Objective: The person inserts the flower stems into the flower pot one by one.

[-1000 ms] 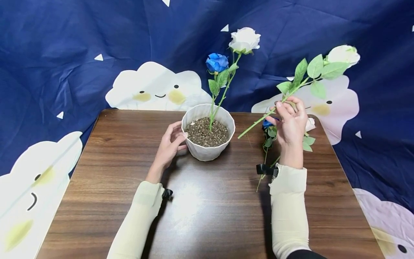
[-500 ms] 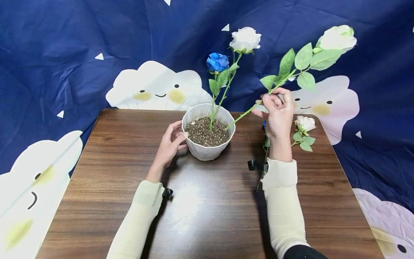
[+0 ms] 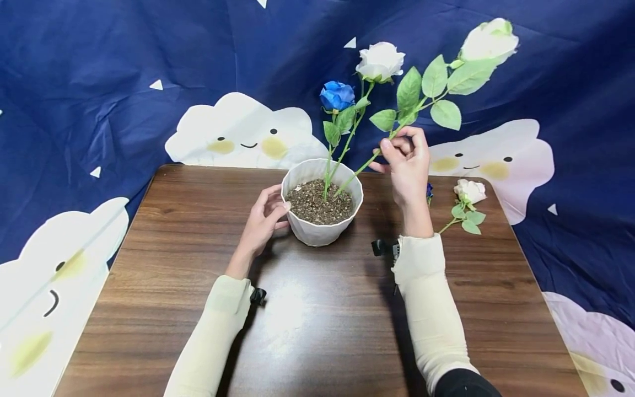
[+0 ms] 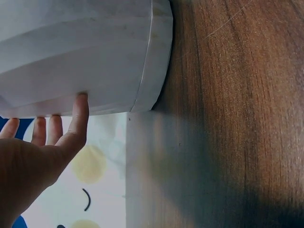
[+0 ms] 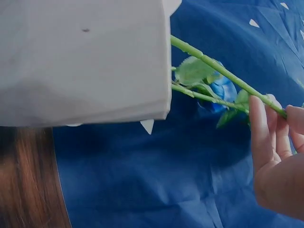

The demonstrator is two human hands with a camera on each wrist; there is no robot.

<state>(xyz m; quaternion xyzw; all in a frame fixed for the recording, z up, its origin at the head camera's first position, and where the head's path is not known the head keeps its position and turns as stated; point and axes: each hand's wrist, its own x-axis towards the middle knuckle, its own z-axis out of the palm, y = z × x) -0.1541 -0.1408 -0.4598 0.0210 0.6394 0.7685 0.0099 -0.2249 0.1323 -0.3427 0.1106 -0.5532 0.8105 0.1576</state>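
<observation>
A white faceted pot (image 3: 319,232) filled with dark soil (image 3: 312,210) stands near the table's back edge. My left hand (image 3: 259,223) rests against its left side, thumb and fingertips touching the wall, as the left wrist view also shows. A blue rose (image 3: 337,96) and a white rose (image 3: 381,62) stand in the soil. My right hand (image 3: 410,173) pinches the green stem (image 5: 228,73) of another white rose (image 3: 488,41) between thumb and fingers, below its leaves. This rose leans to the right, its lower stem end inside the pot, right at the soil.
On the brown table (image 3: 317,342), another white rose (image 3: 470,191) lies at the back right. A blue flower (image 3: 429,191) beside it is mostly hidden behind my right arm. A dark blue cloth (image 3: 124,49) with clouds hangs behind.
My right hand has moved left with the white rose, bringing its stem end from outside the pot, over the rim, to the soil. My left hand has stayed against the pot.
</observation>
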